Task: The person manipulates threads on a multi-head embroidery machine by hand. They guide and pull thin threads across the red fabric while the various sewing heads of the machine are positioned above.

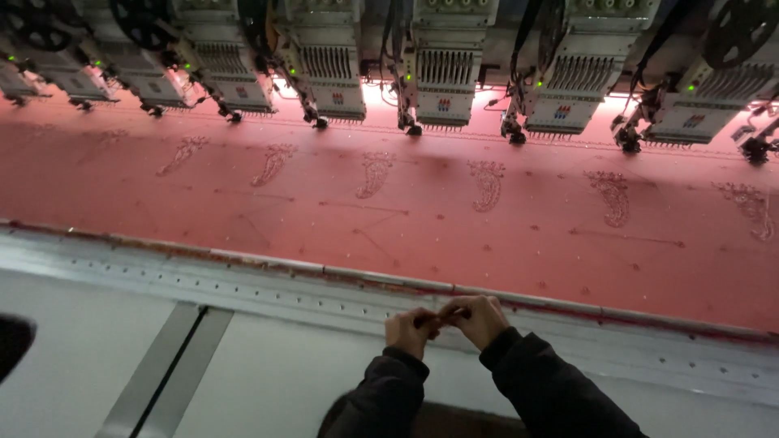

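My left hand (408, 330) and my right hand (479, 318) meet just in front of the metal frame rail (243, 264) that clamps the red fabric (454, 243). Both pinch a small reddish piece (442, 318) between their fingertips; it is too small to tell what it is. Dark sleeves cover both arms. The stretched red fabric carries a row of several paisley-shaped embroidered motifs (488, 185).
A row of several white embroidery machine heads (445, 81) with needles and green lights hangs over the fabric's far edge. The grey-white machine table (268, 373) lies in front of the rail, with a dark slot (166, 369) and a dark opening (12, 345) at left.
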